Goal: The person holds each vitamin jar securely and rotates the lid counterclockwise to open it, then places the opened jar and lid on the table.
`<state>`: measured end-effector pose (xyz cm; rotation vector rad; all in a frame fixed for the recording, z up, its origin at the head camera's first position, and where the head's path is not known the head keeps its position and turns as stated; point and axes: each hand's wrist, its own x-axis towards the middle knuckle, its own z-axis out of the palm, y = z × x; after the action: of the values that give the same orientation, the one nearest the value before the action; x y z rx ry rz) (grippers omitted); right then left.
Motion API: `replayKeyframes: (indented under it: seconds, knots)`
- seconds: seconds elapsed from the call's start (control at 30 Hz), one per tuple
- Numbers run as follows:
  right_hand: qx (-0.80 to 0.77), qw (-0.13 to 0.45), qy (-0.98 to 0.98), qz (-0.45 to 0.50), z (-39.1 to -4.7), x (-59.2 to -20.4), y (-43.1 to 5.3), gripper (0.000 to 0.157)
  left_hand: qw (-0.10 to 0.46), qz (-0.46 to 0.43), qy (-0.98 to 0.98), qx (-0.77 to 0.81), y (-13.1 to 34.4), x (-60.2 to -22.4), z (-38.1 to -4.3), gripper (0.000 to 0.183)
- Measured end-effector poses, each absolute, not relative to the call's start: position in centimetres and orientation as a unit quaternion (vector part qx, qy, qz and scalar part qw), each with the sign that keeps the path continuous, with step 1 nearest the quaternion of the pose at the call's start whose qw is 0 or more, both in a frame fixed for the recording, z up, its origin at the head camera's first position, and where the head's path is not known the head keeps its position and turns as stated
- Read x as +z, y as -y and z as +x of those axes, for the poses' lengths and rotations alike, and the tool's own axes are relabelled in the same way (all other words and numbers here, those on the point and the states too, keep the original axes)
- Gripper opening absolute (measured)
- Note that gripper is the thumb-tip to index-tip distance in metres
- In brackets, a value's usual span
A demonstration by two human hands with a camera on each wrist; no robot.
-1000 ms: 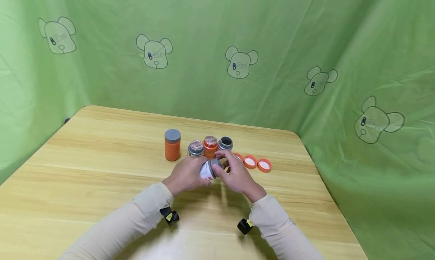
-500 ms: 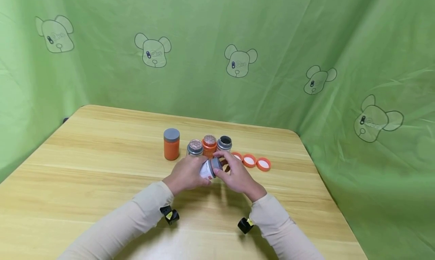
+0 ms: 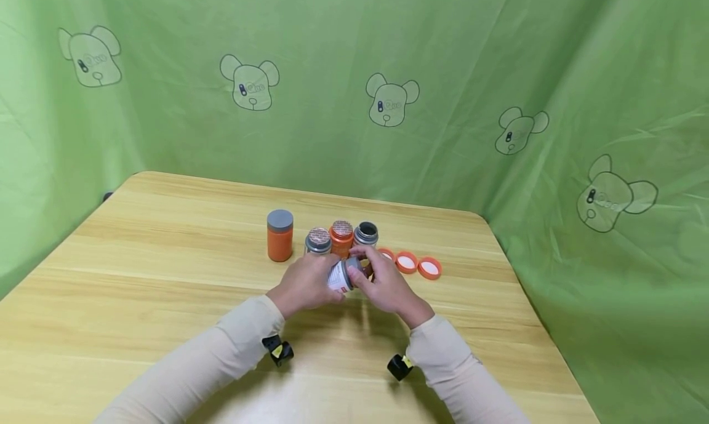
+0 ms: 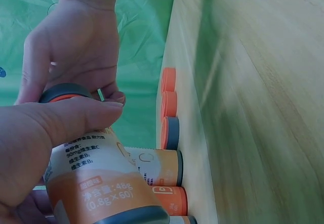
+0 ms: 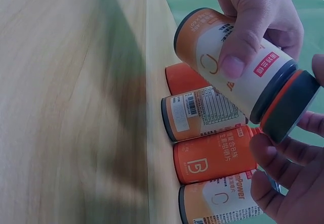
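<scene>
My left hand grips a bottle, tipped over the table; my right hand holds its cap, still on. Three bottles are capless, caps nearby. I guess this and the lidded orange bottle are left.

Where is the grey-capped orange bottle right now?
In the head view, the grey-capped orange bottle stands upright on the table, beyond the left hand and left of the nearest foil-sealed bottle, not touching it.
</scene>
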<state>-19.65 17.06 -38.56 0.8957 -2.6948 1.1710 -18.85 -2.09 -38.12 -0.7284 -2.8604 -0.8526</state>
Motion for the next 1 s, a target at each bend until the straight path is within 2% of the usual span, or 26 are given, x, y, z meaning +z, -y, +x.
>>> replayKeyframes:
  seconds: [0.33,0.7,1.0]
  knots:
    - [0.390,0.029,0.870,0.301,-19.57,-38.70,-17.14,0.037,0.029,-0.233,0.933,-0.273,2.02,-38.09,-18.77,0.055]
    - [0.401,0.028,0.857,0.321,-19.69,-38.80,-17.30,0.043,0.029,-0.233,0.933,-0.272,2.15,-38.08,-18.89,0.057]
    - [0.391,0.045,0.868,0.301,-19.60,-38.80,-17.34,0.039,0.027,-0.233,0.933,-0.272,2.03,-38.11,-18.85,0.054]
